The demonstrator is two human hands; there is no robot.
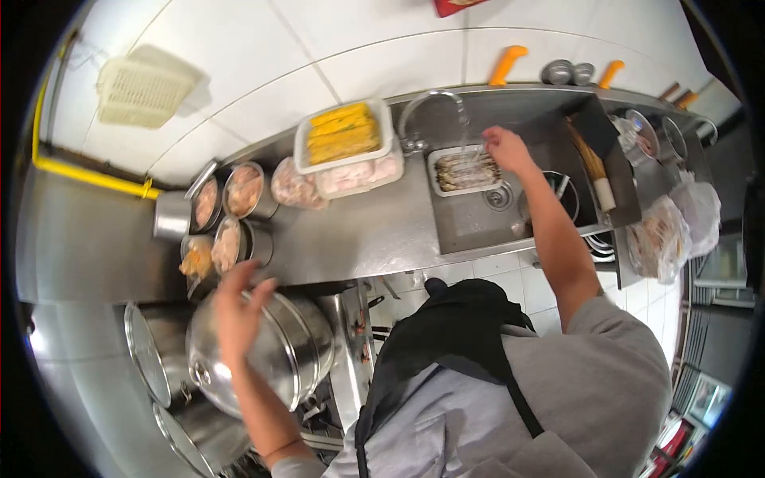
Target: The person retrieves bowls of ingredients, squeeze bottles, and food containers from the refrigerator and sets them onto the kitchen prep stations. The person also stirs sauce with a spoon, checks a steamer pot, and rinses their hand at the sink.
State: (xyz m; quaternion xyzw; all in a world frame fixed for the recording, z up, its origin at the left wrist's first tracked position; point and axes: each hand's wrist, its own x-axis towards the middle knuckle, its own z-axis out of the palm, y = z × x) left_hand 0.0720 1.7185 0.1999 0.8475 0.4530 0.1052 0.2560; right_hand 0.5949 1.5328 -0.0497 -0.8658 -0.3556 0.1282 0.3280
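Note:
My left hand (243,309) is raised over a large lidded steel pot (263,350), close to the metal containers at the counter's left. Motion blurs it a little, but its fingers are spread and hold nothing. Inside the sink (470,231), my right hand (507,150) hovers by the right end of a white tray (437,190). Its fingers are loosely bent and apart, with nothing visible in them. Slender dark-and-pale food pieces (468,171), whose kind I cannot make out, lie in rows on this tray. Water runs from the curved faucet (434,94) beside my right hand.
A white tray of yellow food (344,133) rests on a container of pale meat (370,175), beside bagged meat (296,183). Steel containers of meat (245,190) stand left. A wooden-handled brush (590,163) lies at the sink's right; plastic bags (660,239) sit beyond.

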